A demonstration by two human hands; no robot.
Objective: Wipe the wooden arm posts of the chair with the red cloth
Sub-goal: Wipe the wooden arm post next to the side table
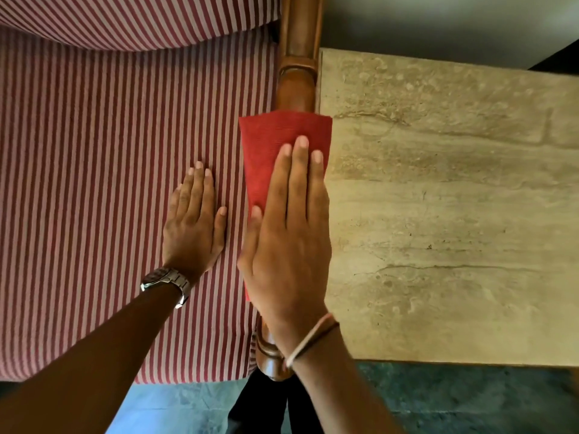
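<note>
The chair's wooden arm [296,67] runs from top centre down to a turned end [270,355] near my right wrist. A red cloth [269,142] lies draped over the middle of the arm. My right hand [291,233] presses flat on the cloth, fingers straight and together, pointing away from me. My left hand [194,223], with a metal watch on the wrist, rests flat and empty on the striped seat cushion [94,183], just left of the arm. The part of the arm under the cloth and hand is hidden.
A beige stone-topped table [454,214] stands tight against the right side of the arm. The striped back cushion [125,17] crosses the top left. Dark floor [470,399] shows along the bottom, with my dark trouser leg below the arm's end.
</note>
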